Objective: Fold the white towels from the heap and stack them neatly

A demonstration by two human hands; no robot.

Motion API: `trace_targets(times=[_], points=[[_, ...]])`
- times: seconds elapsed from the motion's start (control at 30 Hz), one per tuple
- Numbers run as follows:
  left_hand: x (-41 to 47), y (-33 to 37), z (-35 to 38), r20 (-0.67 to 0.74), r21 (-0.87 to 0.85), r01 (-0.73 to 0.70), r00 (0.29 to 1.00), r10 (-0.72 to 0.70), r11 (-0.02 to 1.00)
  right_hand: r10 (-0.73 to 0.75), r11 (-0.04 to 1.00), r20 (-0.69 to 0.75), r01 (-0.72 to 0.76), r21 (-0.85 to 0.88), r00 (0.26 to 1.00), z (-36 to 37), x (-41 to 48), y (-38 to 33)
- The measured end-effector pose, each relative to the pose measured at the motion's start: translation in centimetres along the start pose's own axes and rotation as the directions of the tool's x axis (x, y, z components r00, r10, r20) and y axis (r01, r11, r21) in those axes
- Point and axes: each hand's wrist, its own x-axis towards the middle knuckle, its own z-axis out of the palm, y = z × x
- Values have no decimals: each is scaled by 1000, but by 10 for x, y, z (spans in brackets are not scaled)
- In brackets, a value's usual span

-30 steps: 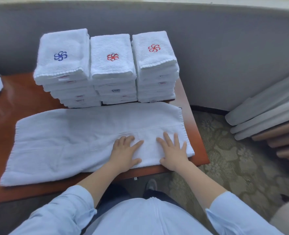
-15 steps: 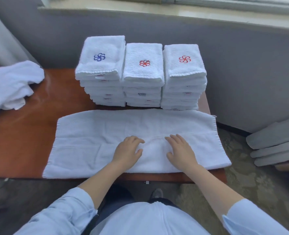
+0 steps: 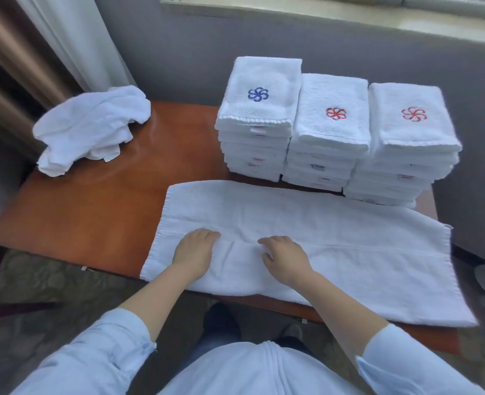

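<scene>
Both hands have slid toward the left end of the half-folded towel point(image 3: 349, 252), which lies flat along the near edge of the worktop point(image 3: 93, 218). The left hand point(image 3: 195, 249) and right hand point(image 3: 286, 258) rest side by side, a little apart, fingers bent onto the fold's edge. Whether they pinch it or only press, I cannot tell. Three folded stacks point(image 3: 332, 129) stand just behind, and the heap point(image 3: 93, 129) sits at the far left corner.

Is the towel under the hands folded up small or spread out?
Spread out. The towel lies long and flat on the table, wider than all three stacks, with one lengthwise crease.
</scene>
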Motion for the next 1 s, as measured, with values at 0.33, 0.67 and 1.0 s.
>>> trace_targets(times=[0.33, 0.67, 1.0], points=[[30, -31, -15, 190, 128, -130, 976, 104, 983, 146, 981, 15, -143, -134, 989, 10, 27, -21], [62, -40, -52, 24, 172, -102, 995, 99, 980, 293, 956, -189, -294, 27, 937, -9, 43, -23], [32, -58, -13, 59, -74, 205, 978, -201, 976, 69, 995, -31, -71, -68, 997, 31, 36, -46]])
